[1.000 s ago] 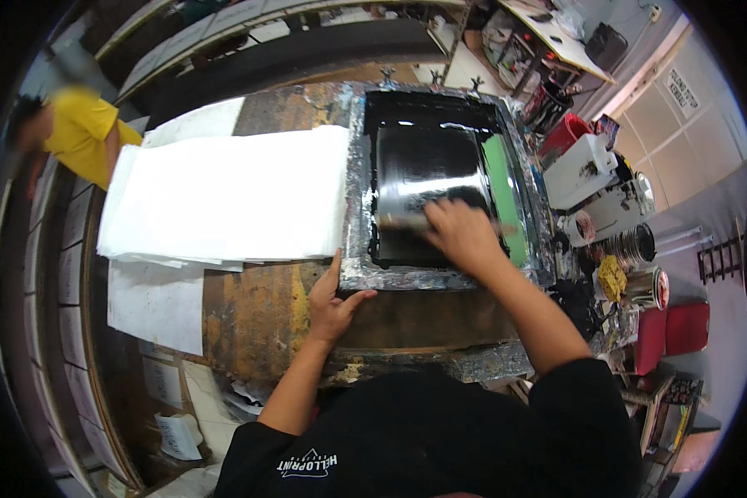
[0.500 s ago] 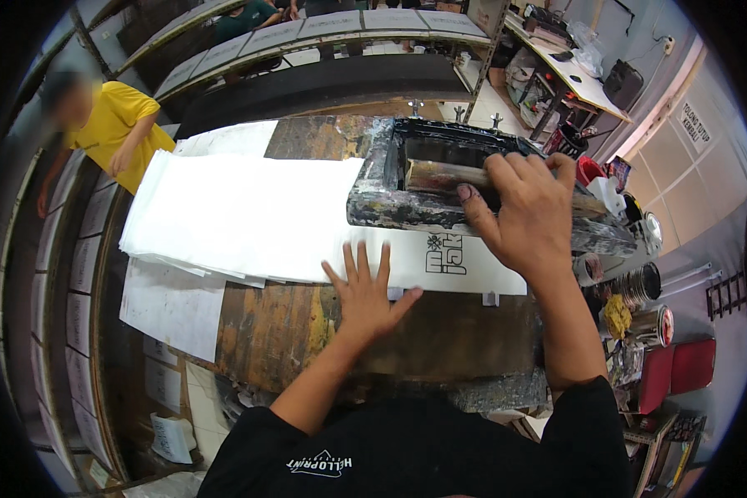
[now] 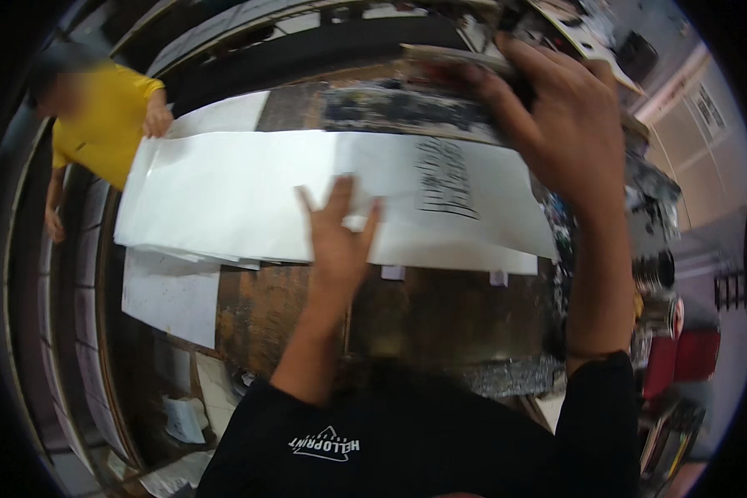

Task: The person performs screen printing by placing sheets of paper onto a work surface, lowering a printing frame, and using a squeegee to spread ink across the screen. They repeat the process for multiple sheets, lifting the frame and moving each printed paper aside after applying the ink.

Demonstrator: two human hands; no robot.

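White printed sheet under left hand; right hand lifts screen frame

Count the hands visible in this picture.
4: left hand flat on white sheet; right hand lifting the screen frame; co-worker's hands upper left.

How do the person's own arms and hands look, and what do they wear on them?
Both hands are bare, with no gloves, rings or watch in view. The left hand and its forearm are uncovered up to a short black sleeve near the upper arm. The right hand is also uncovered; its forearm is bare down to a black sleeve. The sleeves belong to a black shirt with a small white printed mark on the chest.
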